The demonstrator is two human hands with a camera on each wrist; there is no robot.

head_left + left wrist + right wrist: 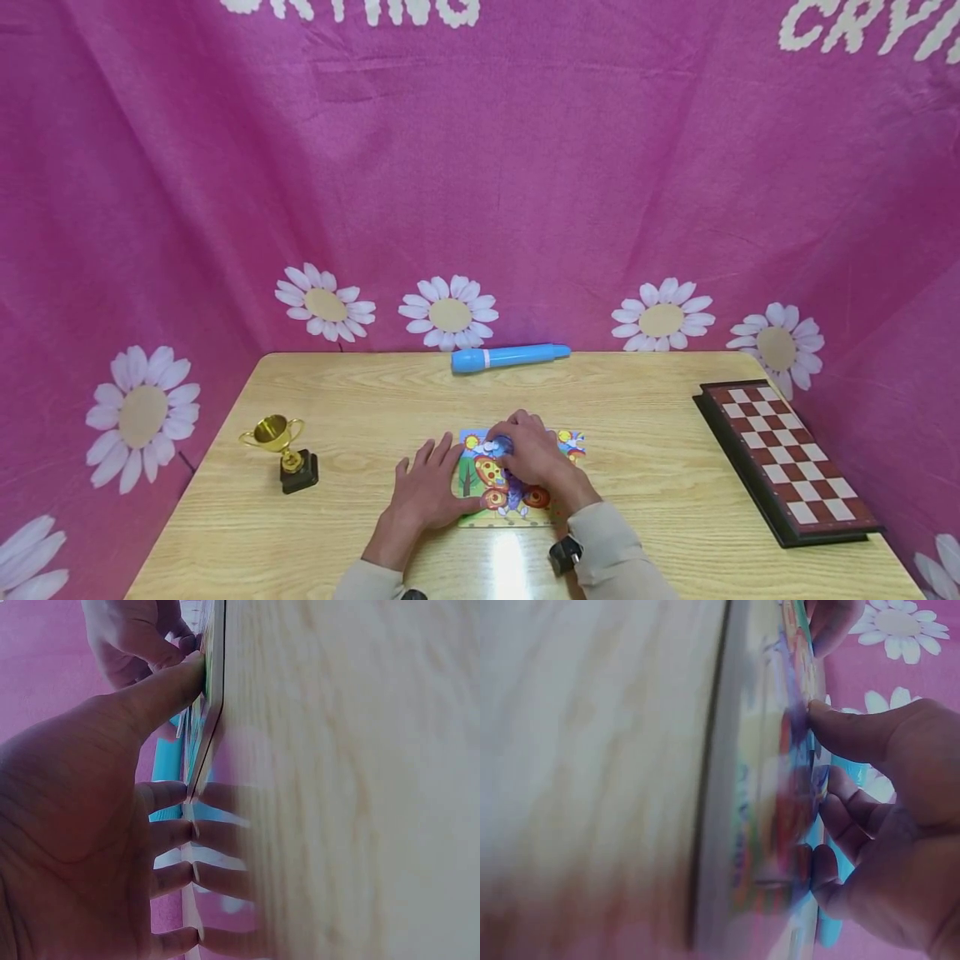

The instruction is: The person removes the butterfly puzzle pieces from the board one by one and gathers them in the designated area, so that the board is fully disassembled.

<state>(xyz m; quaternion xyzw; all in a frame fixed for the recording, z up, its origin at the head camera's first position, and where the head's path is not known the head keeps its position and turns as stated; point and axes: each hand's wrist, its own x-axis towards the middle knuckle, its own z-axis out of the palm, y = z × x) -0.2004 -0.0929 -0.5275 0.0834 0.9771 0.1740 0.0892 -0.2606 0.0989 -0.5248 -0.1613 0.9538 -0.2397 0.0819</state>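
Note:
A colourful butterfly jigsaw puzzle (491,475) lies flat on the wooden table in the head view. My left hand (429,492) is spread beside its left edge, fingertips on the tabletop. The left thumb (176,682) presses on the board's lower left part. Over the puzzle's upper middle, my right hand (531,450) has its thumb and fingers curled around a blue puzzle piece (504,446) at the butterfly's head. The right wrist view shows the fingertips right at the board's surface, with a piece's edge (823,782) by them. The hand hides part of the picture's right side.
A blue toy microphone (510,357) lies at the table's back edge. To the left stands a small gold trophy (288,450) on a black base. A red and white chessboard (787,458) lies along the right side. Pink flowered cloth (495,183) hangs behind.

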